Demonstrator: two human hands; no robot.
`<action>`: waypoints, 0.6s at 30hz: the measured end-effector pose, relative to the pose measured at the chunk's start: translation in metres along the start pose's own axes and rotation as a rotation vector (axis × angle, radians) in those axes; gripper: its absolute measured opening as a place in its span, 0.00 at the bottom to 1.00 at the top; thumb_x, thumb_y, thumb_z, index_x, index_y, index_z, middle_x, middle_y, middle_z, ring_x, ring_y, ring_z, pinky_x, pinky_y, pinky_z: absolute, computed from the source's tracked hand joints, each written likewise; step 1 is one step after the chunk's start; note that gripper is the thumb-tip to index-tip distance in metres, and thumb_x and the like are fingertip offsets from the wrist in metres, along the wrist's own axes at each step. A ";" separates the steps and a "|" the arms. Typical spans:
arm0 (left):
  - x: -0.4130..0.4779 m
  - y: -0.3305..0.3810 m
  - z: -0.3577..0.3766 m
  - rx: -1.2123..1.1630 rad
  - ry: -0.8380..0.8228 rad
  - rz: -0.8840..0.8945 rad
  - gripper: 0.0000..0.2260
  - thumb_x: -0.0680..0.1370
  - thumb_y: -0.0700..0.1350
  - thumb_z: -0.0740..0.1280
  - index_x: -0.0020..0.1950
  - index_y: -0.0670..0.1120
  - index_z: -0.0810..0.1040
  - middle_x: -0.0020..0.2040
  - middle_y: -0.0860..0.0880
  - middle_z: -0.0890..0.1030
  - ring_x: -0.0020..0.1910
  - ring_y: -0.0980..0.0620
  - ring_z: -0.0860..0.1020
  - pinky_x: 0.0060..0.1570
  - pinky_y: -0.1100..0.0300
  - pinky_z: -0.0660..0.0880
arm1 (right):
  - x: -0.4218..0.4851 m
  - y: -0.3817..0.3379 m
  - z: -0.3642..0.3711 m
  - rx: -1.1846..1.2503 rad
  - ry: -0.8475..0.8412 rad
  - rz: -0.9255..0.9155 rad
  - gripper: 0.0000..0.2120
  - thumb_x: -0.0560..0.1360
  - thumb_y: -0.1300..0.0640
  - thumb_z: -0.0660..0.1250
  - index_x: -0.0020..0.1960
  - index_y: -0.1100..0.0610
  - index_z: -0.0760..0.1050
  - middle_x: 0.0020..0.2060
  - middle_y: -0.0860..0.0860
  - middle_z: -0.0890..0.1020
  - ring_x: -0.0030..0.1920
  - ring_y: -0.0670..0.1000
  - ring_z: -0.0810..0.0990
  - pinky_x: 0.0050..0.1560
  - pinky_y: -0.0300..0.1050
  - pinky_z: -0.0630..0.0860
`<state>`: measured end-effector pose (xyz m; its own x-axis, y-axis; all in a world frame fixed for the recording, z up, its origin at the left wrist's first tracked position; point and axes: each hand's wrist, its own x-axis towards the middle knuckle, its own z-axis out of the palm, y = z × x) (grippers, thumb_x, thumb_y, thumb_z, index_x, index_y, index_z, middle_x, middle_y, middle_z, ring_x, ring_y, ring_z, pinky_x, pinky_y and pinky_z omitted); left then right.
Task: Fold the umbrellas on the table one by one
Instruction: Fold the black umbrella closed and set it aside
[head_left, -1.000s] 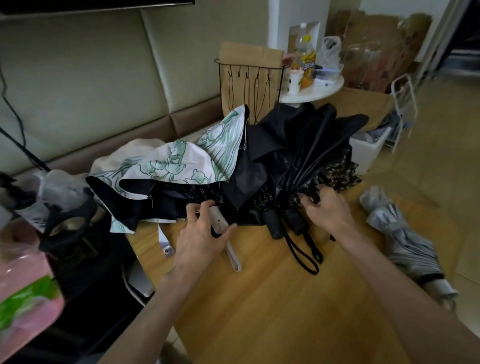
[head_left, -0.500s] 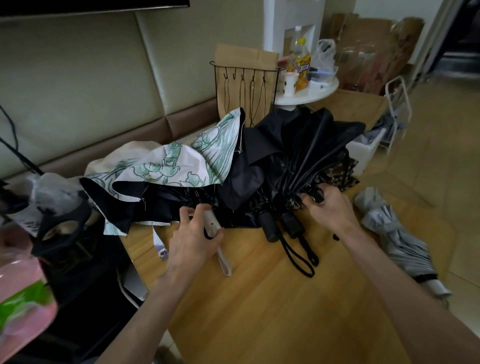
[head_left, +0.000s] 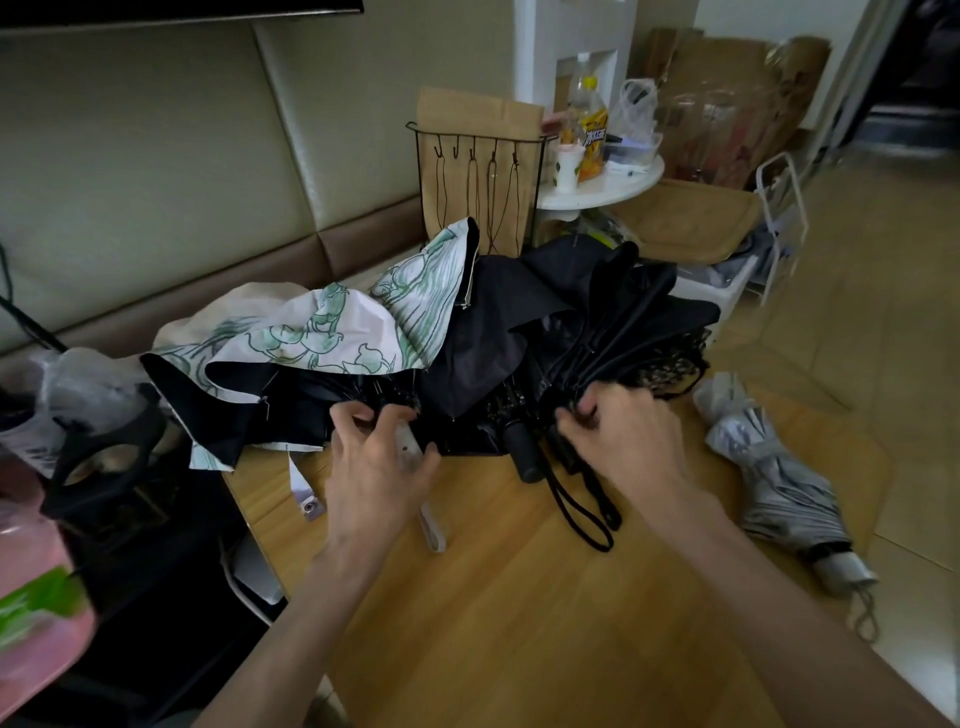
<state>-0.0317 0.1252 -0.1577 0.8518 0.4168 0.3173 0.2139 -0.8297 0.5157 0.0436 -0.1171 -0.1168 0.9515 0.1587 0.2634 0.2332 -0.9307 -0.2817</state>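
- Umbrellas are heaped, half-collapsed, along the far edge of the wooden table (head_left: 519, 613), and both hands are set at the near side of the heap
- A floral umbrella (head_left: 332, 338), white with a green print and a black lining, is sprawled at the left; its white handle (head_left: 410, 448) is gripped by the left hand (head_left: 374, 473), with the fingers curled over it and the thumb closed against its right side
- A black umbrella (head_left: 623, 322) is bunched at the right of the heap; its gathered rib ends are pinched by the curled fingers of the right hand (head_left: 628, 447)
- Two black handles (head_left: 522, 452) with wrist loops are laid between the hands
- A grey umbrella (head_left: 779, 483), rolled shut, is laid at the table's right edge, apart from the heap and clear of the right hand
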 end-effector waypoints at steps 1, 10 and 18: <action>-0.001 0.002 0.001 -0.031 0.052 0.028 0.17 0.76 0.49 0.77 0.63 0.49 0.81 0.63 0.44 0.68 0.61 0.39 0.76 0.43 0.51 0.76 | -0.005 -0.007 0.000 -0.045 -0.093 -0.004 0.16 0.82 0.39 0.67 0.55 0.52 0.79 0.42 0.50 0.79 0.44 0.52 0.82 0.41 0.45 0.72; -0.003 0.027 0.015 -0.126 -0.168 0.586 0.21 0.84 0.57 0.63 0.78 0.57 0.72 0.76 0.57 0.71 0.78 0.54 0.67 0.76 0.50 0.67 | 0.006 -0.005 0.029 0.176 -0.347 0.064 0.19 0.84 0.43 0.63 0.63 0.58 0.70 0.51 0.55 0.83 0.51 0.56 0.84 0.45 0.48 0.76; -0.004 0.029 0.039 0.127 -0.310 0.614 0.23 0.82 0.62 0.65 0.75 0.58 0.69 0.78 0.56 0.65 0.82 0.51 0.55 0.76 0.43 0.65 | 0.017 -0.012 0.023 1.046 -0.478 0.505 0.14 0.81 0.46 0.72 0.53 0.58 0.83 0.37 0.56 0.85 0.31 0.50 0.84 0.31 0.41 0.79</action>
<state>-0.0103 0.0843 -0.1751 0.9294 -0.2509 0.2706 -0.3119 -0.9260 0.2128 0.0613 -0.0953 -0.1301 0.9074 0.1682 -0.3850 -0.3384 -0.2506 -0.9070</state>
